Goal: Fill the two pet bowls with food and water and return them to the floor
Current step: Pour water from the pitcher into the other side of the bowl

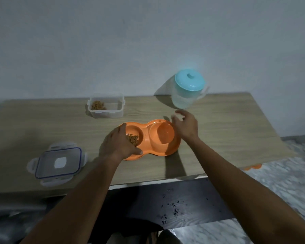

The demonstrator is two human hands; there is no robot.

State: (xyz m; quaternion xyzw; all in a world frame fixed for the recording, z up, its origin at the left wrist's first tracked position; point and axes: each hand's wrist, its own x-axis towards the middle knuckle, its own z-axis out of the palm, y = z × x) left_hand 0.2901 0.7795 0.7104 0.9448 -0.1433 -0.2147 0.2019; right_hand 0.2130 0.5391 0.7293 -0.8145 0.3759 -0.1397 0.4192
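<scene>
An orange double pet bowl [173, 147] sits on the wooden table [227, 131]. Its left well holds brown kibble [132, 138]; its right well looks filled with clear water. My left hand [118, 143] grips the bowl's left rim, thumb on the near edge. My right hand [186, 125] hovers at the bowl's right far edge, fingers spread, holding nothing. A clear food container [106, 105] with some kibble stands behind the bowl. A clear water jug [187, 91] with a teal lid stands at the back right.
The container's clear lid [57, 162] with a blue seal lies at the near left. A wall rises right behind the table. Below the near edge a dark surface [183, 205] carries scattered dark bits. Something orange [253, 167] peeks out under the table's right corner.
</scene>
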